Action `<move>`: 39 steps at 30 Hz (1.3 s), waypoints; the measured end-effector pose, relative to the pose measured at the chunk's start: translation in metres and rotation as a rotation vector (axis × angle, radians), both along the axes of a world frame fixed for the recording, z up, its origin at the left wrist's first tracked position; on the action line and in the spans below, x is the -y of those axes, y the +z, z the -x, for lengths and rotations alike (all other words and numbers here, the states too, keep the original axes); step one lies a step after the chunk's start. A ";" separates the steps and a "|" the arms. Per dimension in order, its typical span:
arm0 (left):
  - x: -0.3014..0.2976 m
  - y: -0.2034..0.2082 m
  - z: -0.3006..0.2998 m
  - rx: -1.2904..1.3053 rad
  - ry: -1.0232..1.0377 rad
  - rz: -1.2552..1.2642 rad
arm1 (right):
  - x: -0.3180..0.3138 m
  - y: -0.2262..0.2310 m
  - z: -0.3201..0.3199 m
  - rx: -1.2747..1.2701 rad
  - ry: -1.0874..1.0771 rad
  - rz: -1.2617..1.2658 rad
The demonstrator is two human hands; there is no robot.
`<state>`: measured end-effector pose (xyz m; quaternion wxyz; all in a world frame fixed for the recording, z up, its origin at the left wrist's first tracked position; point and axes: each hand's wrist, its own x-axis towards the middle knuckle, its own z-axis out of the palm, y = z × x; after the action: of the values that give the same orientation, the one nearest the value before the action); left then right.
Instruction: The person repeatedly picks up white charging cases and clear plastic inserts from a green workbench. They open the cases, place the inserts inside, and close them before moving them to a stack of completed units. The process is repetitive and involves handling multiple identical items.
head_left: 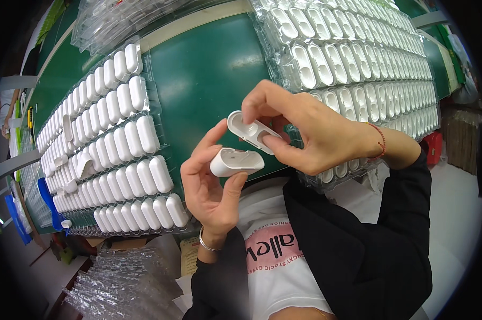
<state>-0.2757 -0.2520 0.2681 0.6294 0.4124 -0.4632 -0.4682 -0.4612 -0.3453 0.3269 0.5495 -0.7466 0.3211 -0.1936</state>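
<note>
My left hand (208, 186) is closed around a white rounded earbud-case shell (233, 164), gripped between thumb and fingers with its opening facing up and to the right. Just above it, my right hand (323, 133) pinches a white oblong case part (251, 137) with two hollows, its thumb on the near rim and a fingertip reaching toward a hollow. The two pieces are tilted and very close together; whether they touch I cannot tell. A left fingertip lies against the left end of the hollowed part.
On the left, a clear tray (154, 101) holds rows of white rounded cases (147, 133). At right, stacked clear trays (275, 58) carry rows of hollowed white parts (334, 63). Both stand on a green table (206, 69). Clear trays (121, 285) are piled below left.
</note>
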 end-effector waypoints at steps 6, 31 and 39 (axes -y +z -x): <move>0.003 -0.012 -0.002 0.441 0.197 -0.170 | 0.001 -0.004 0.000 0.011 -0.012 0.138; 0.005 0.012 0.009 0.493 0.326 0.071 | -0.004 0.007 -0.003 0.100 -0.030 -0.479; -0.001 0.020 0.010 0.284 0.115 -0.148 | -0.011 -0.001 -0.007 0.176 -0.154 -0.177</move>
<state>-0.2858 -0.2514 0.2883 0.5512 0.5453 -0.4876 -0.4013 -0.4543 -0.3347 0.3259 0.6229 -0.6485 0.3438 -0.2708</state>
